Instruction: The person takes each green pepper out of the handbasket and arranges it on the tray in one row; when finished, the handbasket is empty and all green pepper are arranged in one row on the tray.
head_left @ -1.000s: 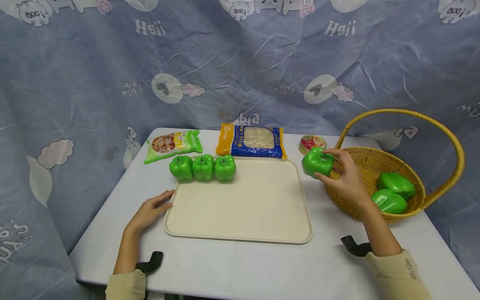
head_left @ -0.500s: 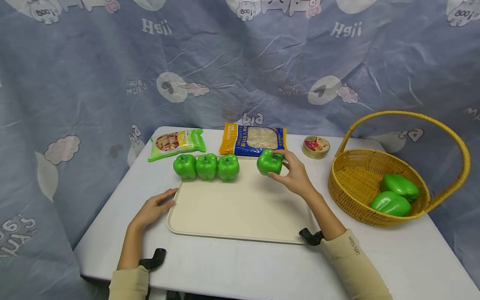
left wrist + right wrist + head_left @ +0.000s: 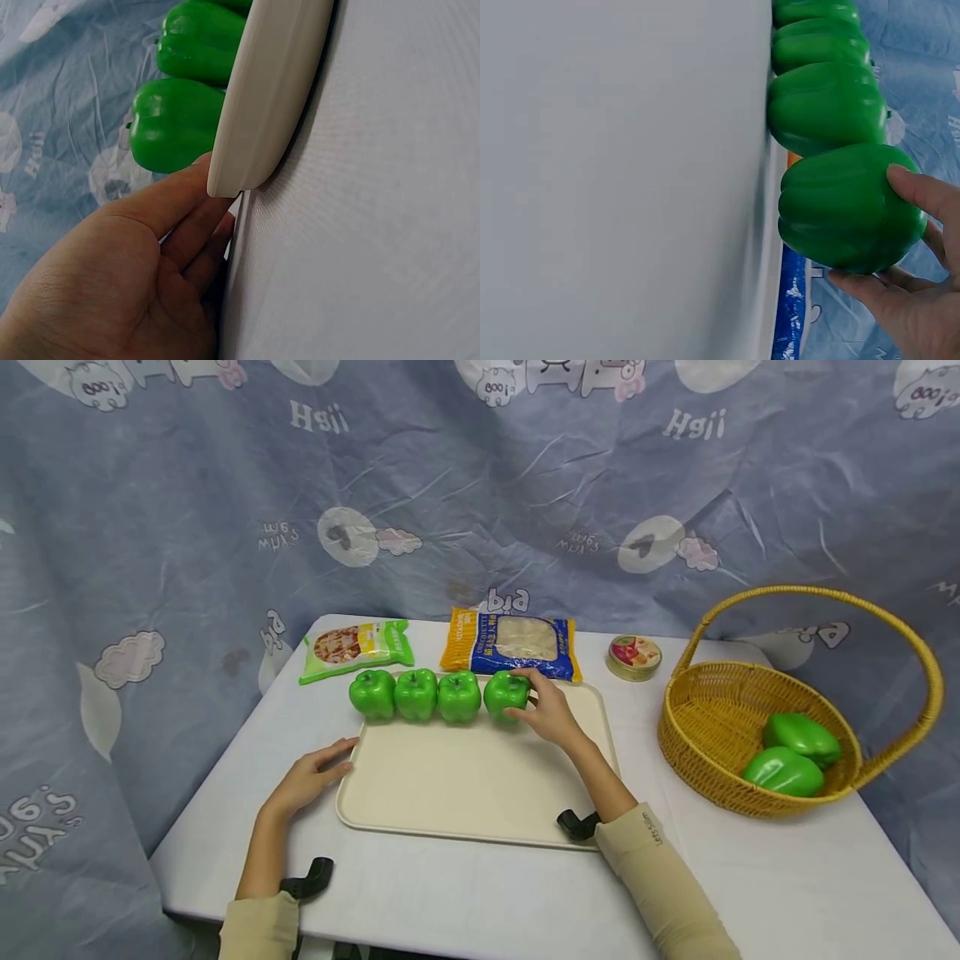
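My right hand (image 3: 553, 710) grips a green bell pepper (image 3: 502, 695) between thumb and fingers, over the back part of the cream tray (image 3: 465, 785). The right wrist view shows this pepper (image 3: 847, 210) slightly above the tray surface, right beside the row. Three more bell peppers (image 3: 416, 696) stand upright in a line along the tray's back left edge, stems up. At the tray's left rim, my left hand (image 3: 303, 783) rests with its fingers extended, touching the edge, as the left wrist view also shows from below the peppers (image 3: 176, 124).
On the right, a wicker basket (image 3: 690, 768) with a tall handle holds two green bell peppers (image 3: 783, 771). Behind the tray lie a green snack bag (image 3: 360, 650) and a blue and yellow pasta bag (image 3: 517, 645). A round tin (image 3: 633, 657) stands at the back right.
My right hand has carried the bell pepper leftward from beside the basket, across the tray, to the right end of the row. My left hand has stayed at the tray's rim.
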Action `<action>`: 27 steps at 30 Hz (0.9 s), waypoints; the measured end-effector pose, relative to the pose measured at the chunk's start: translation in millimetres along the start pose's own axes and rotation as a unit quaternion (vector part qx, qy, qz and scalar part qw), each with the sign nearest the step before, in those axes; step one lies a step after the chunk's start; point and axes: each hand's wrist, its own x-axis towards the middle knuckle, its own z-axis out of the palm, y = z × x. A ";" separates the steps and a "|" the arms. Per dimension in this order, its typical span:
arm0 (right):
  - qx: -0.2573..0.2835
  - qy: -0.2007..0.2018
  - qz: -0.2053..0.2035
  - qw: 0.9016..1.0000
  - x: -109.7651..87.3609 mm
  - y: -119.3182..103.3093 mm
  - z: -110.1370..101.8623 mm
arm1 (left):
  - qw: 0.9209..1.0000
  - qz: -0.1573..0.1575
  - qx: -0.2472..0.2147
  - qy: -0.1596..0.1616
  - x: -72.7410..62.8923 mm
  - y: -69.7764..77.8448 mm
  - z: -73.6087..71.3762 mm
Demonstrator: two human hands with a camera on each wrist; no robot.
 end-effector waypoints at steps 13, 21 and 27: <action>0.012 -0.033 0.006 0.999 4.2 9.3 4.7 | 1.000 -0.005 0.001 0.000 0.8 0.9 0.5; 0.032 -0.047 0.003 0.998 6.0 11.7 4.6 | 1.000 -0.002 0.004 0.003 -0.6 1.5 0.4; 0.042 -0.046 0.007 0.998 7.0 11.4 5.1 | 1.000 -0.004 0.001 0.004 -0.2 1.5 0.5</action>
